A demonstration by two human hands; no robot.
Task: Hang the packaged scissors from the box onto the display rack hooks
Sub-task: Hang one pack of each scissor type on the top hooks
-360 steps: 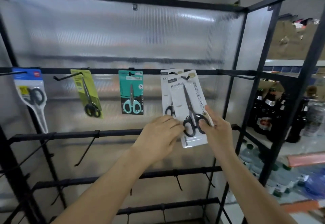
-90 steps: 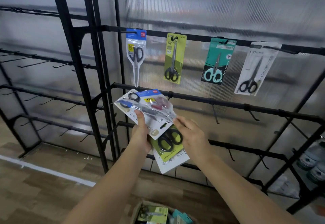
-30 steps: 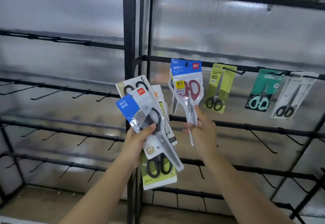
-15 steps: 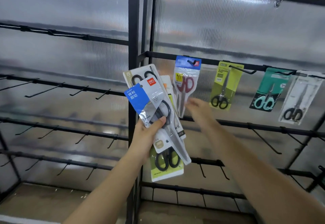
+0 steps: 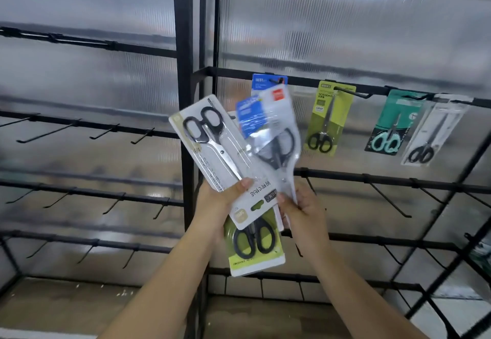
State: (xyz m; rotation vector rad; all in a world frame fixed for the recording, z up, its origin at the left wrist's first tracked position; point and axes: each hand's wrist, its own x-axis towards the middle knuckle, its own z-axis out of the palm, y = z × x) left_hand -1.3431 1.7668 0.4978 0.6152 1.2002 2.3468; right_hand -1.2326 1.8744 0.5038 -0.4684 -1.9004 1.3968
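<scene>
My left hand (image 5: 216, 207) grips a fan of packaged scissors in front of the black rack (image 5: 186, 99): a white card with black-handled scissors (image 5: 207, 139) on top and a green card with black scissors (image 5: 255, 243) hanging low. My right hand (image 5: 303, 211) pinches the bottom of a clear blue-labelled pack with black scissors (image 5: 271, 136), tilted up out of the fan. On the top bar hang a blue pack (image 5: 268, 82), a green-yellow pack (image 5: 328, 118), a teal pack (image 5: 393, 123) and a white pack (image 5: 430, 131).
Bare black hooks (image 5: 61, 131) line the left rack section on several bars. More bare hooks (image 5: 388, 197) stick out of the lower bars on the right. Ribbed translucent panels back the rack, and the wooden floor (image 5: 66, 306) lies below.
My right hand left the red-handled pack hanging on the blue pack's hook, came back to the fan, and now pinches the clear blue-labelled pack.
</scene>
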